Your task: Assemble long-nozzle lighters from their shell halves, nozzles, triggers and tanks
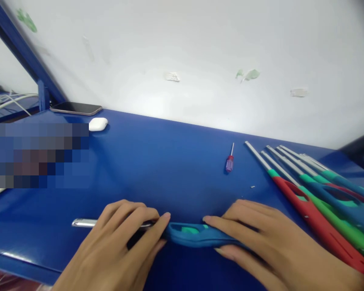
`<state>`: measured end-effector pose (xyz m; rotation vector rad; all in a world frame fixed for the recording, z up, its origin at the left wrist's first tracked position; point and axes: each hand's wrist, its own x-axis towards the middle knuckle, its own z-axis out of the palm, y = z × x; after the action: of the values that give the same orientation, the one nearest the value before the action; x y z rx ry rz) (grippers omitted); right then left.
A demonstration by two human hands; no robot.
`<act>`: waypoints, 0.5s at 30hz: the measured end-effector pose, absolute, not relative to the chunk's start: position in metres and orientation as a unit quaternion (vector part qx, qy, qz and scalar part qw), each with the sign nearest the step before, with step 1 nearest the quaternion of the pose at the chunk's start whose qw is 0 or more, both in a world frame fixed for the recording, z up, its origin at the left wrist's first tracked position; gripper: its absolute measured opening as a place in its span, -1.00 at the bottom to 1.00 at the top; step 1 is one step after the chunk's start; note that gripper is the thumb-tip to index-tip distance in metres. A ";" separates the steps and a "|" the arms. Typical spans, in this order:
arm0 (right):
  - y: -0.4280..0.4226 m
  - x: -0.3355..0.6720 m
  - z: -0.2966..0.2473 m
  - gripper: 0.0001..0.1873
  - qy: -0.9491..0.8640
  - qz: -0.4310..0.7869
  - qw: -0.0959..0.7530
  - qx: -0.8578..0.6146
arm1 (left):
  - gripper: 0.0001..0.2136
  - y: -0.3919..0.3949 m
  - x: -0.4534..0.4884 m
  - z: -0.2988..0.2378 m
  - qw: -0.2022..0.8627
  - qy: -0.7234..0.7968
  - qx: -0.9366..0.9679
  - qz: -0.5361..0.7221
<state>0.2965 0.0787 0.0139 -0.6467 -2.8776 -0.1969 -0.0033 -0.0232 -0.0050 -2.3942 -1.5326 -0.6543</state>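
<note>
A blue long-necked gas lighter [197, 236] with a green trigger lies sideways between my two hands, its metal tube pointing left. My left hand [121, 238] grips it around the neck end, fingers and thumb closed over the tube's base. The tube's tip shows beyond that hand. My right hand [257, 238] pinches the handle, its far end hidden beneath the palm. To the right lie several more lighters, among them a red lighter [315, 218] and a green lighter [336, 220]. A small screwdriver [229, 162] with a red-purple handle rests beyond my hands.
On the blue table [157, 161], a phone [77, 108] and a white earbud case [98, 124] sit at the back left. A tiny bit [252, 186] lies near the screwdriver. A white wall [200, 48] rises behind; a blurred-out patch covers the left side.
</note>
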 end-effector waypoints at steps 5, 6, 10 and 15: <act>0.081 0.287 0.017 -0.55 -0.968 -0.036 0.134 -0.209 | -0.81 -0.013 0.004 0.003 0.126 -0.504 -0.802 -0.295; 0.082 0.283 0.020 -0.57 -0.966 -0.026 0.153 -0.206 | -0.81 -0.012 0.006 0.005 0.124 -0.504 -0.801 -0.296; 0.081 0.280 0.026 -0.62 -0.956 -0.006 0.223 -0.190 | -0.81 -0.011 0.010 0.010 0.120 -0.499 -0.803 -0.301; 0.074 0.303 0.009 -0.50 -0.959 -0.008 0.214 -0.188 | -0.78 -0.014 0.010 0.006 0.069 -0.505 -0.803 -0.310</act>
<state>0.3027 0.0743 0.0088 -0.5210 -2.6603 -0.0235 0.0100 -0.0141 0.0058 -2.4168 -1.5192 -0.9335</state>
